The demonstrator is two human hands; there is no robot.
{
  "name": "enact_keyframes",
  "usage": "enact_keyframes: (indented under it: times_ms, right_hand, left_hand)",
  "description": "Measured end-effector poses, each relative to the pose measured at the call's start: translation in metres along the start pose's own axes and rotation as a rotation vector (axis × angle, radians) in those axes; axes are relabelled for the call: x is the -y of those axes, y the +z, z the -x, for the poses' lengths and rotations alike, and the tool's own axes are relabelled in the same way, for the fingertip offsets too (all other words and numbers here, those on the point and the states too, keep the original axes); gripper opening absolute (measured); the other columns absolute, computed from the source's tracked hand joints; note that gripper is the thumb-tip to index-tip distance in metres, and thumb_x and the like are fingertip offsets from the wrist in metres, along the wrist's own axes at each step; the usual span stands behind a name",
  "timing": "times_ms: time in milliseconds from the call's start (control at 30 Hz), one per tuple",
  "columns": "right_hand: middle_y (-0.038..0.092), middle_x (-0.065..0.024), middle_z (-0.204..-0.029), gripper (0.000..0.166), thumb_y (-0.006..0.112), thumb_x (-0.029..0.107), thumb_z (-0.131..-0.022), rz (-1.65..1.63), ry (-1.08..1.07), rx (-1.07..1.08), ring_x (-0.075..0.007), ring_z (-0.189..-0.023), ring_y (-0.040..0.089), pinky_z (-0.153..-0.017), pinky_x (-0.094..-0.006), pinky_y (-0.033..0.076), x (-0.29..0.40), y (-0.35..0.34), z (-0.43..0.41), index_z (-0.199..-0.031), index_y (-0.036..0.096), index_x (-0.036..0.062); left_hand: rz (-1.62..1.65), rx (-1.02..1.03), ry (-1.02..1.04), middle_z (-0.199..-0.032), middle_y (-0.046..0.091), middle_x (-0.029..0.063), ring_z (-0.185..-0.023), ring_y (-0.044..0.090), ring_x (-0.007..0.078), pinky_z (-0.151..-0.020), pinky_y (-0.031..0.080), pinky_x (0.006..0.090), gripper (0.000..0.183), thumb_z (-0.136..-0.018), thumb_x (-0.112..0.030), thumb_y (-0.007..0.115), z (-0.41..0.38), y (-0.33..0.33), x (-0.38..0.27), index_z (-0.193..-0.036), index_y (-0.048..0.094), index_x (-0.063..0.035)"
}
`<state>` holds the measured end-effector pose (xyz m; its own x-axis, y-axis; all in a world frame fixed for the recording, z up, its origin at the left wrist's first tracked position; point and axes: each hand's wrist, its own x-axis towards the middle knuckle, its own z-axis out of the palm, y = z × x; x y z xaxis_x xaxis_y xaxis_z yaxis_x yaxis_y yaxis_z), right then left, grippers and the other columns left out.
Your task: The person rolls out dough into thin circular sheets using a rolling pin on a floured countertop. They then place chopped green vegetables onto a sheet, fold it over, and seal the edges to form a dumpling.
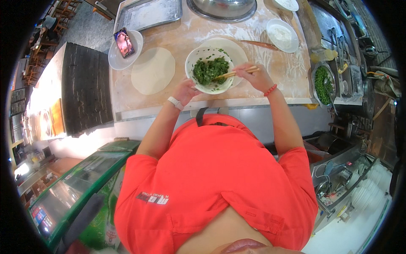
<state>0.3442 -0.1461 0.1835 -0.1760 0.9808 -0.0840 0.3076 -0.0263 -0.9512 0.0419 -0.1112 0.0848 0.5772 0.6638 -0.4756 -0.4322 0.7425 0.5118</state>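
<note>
My left hand (185,92) holds the lower left rim of a white bowl (211,90). Chopped leafy greens (211,68) fill part of the bowl, and bits cling to its inner wall. With my right hand (255,77) I grip a pair of wooden chopsticks (229,75), whose tips are in the greens. Partly under the bowl lies one round of rolled dough (240,54); a second dough round (153,71) lies flat to the left. Behind the right hand is a thin wooden rolling pin (260,45) on the floured wooden board (177,39).
A phone (124,43) rests on a white dish (137,38) at the left. Behind stand a metal tray (150,14) and a large metal bowl (223,8). A dish of flour (281,35) is at the right, beyond it a metal bowl of chopped greens (323,84) with a spoon.
</note>
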Motion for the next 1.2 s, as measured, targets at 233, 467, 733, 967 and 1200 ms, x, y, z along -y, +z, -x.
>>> enact_keyframes:
  times_ms: [233,467,733,967,1200]
  right_hand:
    - [0.072,-0.0062,-0.093,0.017,0.065,0.012,-0.09,0.006,-0.123,-0.076,-0.0106,-0.082,0.065,-0.074,-0.0242,0.053,0.013,-0.02,-0.026,-0.101,0.072,0.0009]
    - [0.072,-0.0071,-0.096,0.02,0.063,0.013,-0.092,-0.217,0.005,-0.257,-0.0119,-0.08,0.065,-0.072,-0.0256,0.054,-0.064,-0.026,-0.004,-0.104,0.07,-0.0017]
    - [0.071,-0.0063,-0.1,0.02,0.063,0.011,-0.092,-0.465,0.062,-0.337,-0.0118,-0.078,0.065,-0.068,-0.0233,0.054,-0.053,0.067,0.034,-0.105,0.069,-0.0022]
    - [0.07,-0.0076,-0.097,0.017,0.063,0.006,-0.091,-0.233,-0.134,-0.42,-0.0117,-0.082,0.065,-0.069,-0.0241,0.054,-0.076,0.071,0.016,-0.105,0.07,0.0011]
    - [0.07,-0.0069,-0.098,0.015,0.064,0.005,-0.09,-0.45,-0.059,-0.449,-0.0118,-0.082,0.064,-0.071,-0.0246,0.052,-0.036,0.057,0.043,-0.103,0.071,0.0025]
  left_hand:
    - [-0.058,0.017,0.009,-0.128,0.056,0.0171,-0.115,0.057,0.0317,-0.099,0.048,0.0475,0.054,-0.077,-0.005,0.048,0.006,-0.003,-0.001,-0.13,0.042,0.0049]
    - [-0.081,0.012,0.033,-0.132,0.053,0.0169,-0.115,0.058,0.0321,-0.1,0.048,0.0474,0.059,-0.078,-0.005,0.048,0.005,-0.014,-0.002,-0.136,0.037,-0.0002]
    - [-0.125,-0.161,0.094,-0.127,0.051,0.0203,-0.115,0.055,0.0357,-0.098,0.05,0.046,0.052,-0.085,-0.015,0.056,-0.002,0.008,-0.012,-0.133,0.038,-0.0032]
    - [-0.051,-0.149,0.01,-0.124,0.051,0.0246,-0.111,0.056,0.0403,-0.099,0.05,0.0457,0.058,-0.085,-0.019,0.059,-0.005,0.046,-0.01,-0.132,0.036,0.0031]
    - [-0.222,-0.227,0.054,-0.12,0.052,0.027,-0.105,0.059,0.04,-0.092,0.055,0.0453,0.06,-0.085,-0.025,0.062,-0.003,0.057,-0.021,-0.131,0.037,0.0054]
